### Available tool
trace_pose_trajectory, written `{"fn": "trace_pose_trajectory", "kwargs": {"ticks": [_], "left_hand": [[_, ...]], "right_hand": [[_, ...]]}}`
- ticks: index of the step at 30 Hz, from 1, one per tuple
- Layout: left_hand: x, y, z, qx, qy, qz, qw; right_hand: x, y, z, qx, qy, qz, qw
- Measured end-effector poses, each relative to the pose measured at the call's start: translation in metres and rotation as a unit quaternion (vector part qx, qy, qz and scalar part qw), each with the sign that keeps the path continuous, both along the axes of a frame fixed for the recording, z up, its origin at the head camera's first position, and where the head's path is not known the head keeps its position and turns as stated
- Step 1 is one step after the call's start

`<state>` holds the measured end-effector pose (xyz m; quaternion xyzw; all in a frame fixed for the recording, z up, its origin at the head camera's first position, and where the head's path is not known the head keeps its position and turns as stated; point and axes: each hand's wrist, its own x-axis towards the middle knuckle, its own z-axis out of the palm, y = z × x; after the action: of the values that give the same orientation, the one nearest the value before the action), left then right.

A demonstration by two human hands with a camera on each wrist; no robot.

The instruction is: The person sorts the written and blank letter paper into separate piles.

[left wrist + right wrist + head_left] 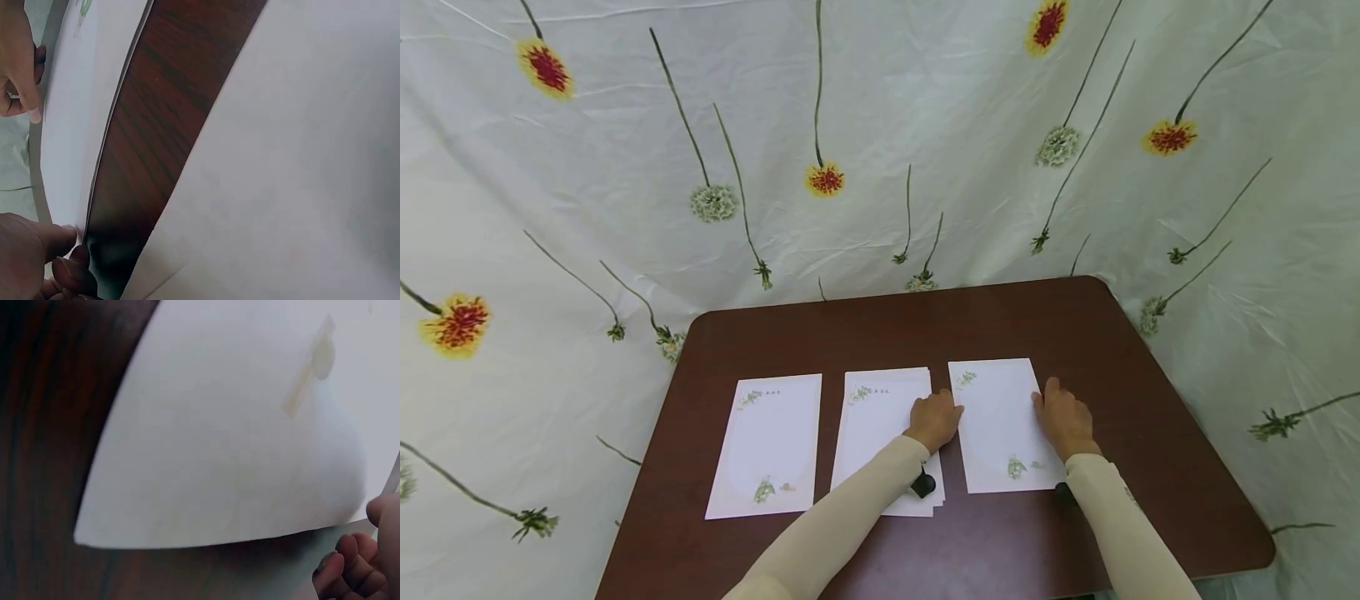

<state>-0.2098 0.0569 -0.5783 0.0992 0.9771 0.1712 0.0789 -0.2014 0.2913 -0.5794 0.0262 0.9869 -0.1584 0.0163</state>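
Note:
A white sheet of paper (pixel 1000 429) with small green plant prints lies at the right of the table. My left hand (pixel 935 419) pinches its left edge, thumb on top and fingers curled beneath, as the left wrist view shows at the hand (pixel 47 256). Along the opposite edge, my right hand (pixel 1065 419) grips the same sheet; in the right wrist view that hand (pixel 356 556) has its thumb over the paper (pixel 219 456) and fingers below. The sheet's near part bows slightly there. My left forearm crosses over a small stack of similar sheets (pixel 880 433) in the middle.
Another printed sheet (pixel 767 450) lies at the left of the brown wooden table (pixel 880 333). The middle stack's pages are slightly offset. Black wrist devices (pixel 923 483) sit under the sleeves. A white flower-patterned cloth (pixel 865 100) hangs behind and around the table.

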Motion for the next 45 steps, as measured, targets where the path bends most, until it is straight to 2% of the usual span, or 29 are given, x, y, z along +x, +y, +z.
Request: {"fn": "trace_pose_trajectory", "kwargs": {"ticks": [5, 11, 18, 20, 23, 27, 32, 34, 38, 45], "left_hand": [[0.003, -0.010, 0.003, 0.012, 0.023, -0.005, 0.9997], [0.002, -0.029, 0.005, 0.013, 0.031, 0.000, 0.9994], [-0.001, -0.068, 0.008, 0.025, 0.031, 0.050, 0.9979], [0.000, -0.082, 0.011, 0.031, 0.028, 0.066, 0.9969], [0.001, -0.102, 0.014, 0.031, 0.024, 0.095, 0.9947], [0.004, -0.127, 0.019, 0.026, 0.018, 0.130, 0.9910], [0.008, -0.152, 0.018, 0.025, 0.029, 0.172, 0.9844], [0.010, -0.159, 0.016, 0.024, 0.031, 0.183, 0.9823], [0.016, -0.170, 0.012, 0.024, 0.008, 0.193, 0.9809], [0.023, -0.179, 0.005, 0.061, -0.031, 0.198, 0.9778]], "right_hand": [[-0.003, -0.013, 0.002, -0.016, 0.012, -0.002, 1.000], [-0.002, -0.038, 0.004, -0.022, 0.005, 0.014, 1.000], [0.004, -0.082, 0.018, -0.052, 0.024, 0.063, 0.996], [0.006, -0.097, 0.022, -0.071, 0.013, 0.074, 0.995], [0.007, -0.120, 0.028, -0.100, -0.027, 0.081, 0.991], [0.009, -0.145, 0.030, -0.126, -0.084, 0.073, 0.986], [0.013, -0.166, 0.025, -0.126, -0.114, 0.052, 0.984], [0.013, -0.171, 0.023, -0.118, -0.112, 0.045, 0.986], [0.015, -0.182, 0.020, -0.104, -0.101, 0.031, 0.989], [0.017, -0.200, 0.014, -0.099, -0.093, 0.002, 0.991]]}}
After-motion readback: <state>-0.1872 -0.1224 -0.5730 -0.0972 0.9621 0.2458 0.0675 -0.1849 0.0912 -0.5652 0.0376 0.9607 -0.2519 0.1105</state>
